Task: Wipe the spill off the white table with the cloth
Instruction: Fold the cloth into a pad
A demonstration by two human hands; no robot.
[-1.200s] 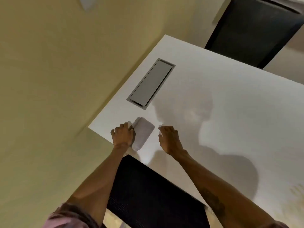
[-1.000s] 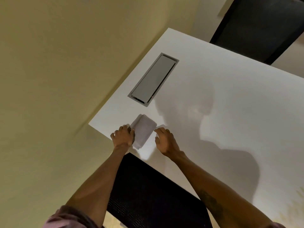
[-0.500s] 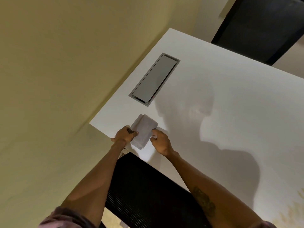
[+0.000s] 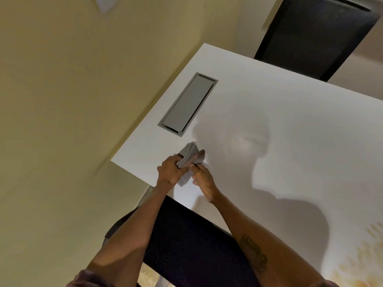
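A pale grey folded cloth (image 4: 189,153) is bunched up near the white table's (image 4: 290,121) near left corner. My left hand (image 4: 170,171) grips its left side. My right hand (image 4: 202,179) pinches its right side, one finger stretched along the cloth's top edge. The cloth is lifted partly off the surface between both hands. A yellowish spill (image 4: 364,259) spreads over the table at the lower right edge of the view, far from the cloth.
A grey rectangular cable hatch (image 4: 187,102) is set flush in the table just beyond the cloth. A black chair back (image 4: 186,245) stands against the near edge under my arms. Another black chair (image 4: 315,34) stands at the far side. Beige floor lies left.
The cloth lay flat under my left hand; my right hand came over from the right and took hold. Both hands now gather it up off the table.
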